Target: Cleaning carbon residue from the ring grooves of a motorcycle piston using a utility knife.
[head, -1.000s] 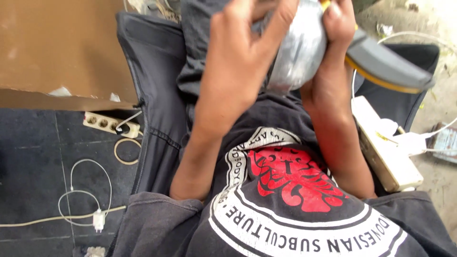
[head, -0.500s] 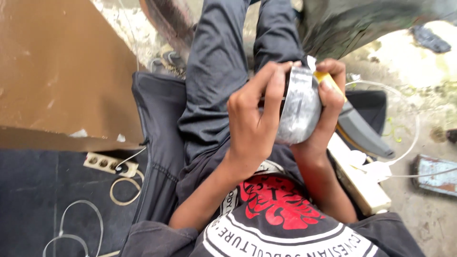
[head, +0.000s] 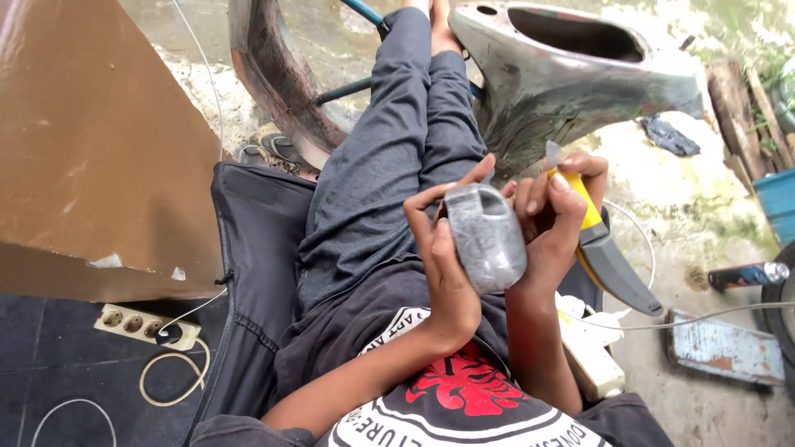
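My left hand (head: 443, 257) grips a rounded grey part (head: 486, 237), dull and scuffed, held upright over my lap. My right hand (head: 553, 225) presses against the part's right side and also holds a tool with a yellow and grey handle (head: 603, 248), its small metal blade (head: 552, 154) pointing up past my fingers. Both hands touch the part. My grey-trousered legs (head: 389, 165) stretch away beneath them.
A large grey vehicle body panel (head: 571, 74) lies ahead beyond my feet, with a curved dark panel (head: 273, 83) left of it. A brown board (head: 91, 149) stands at left. A white power strip (head: 145, 325) with cable lies lower left, another (head: 588, 352) by my right arm. A spray can (head: 745, 275) lies right.
My view has tilted up and away, so the hands and grey part now sit lower and farther out. The body panels ahead have come into sight. Both hands keep their hold.
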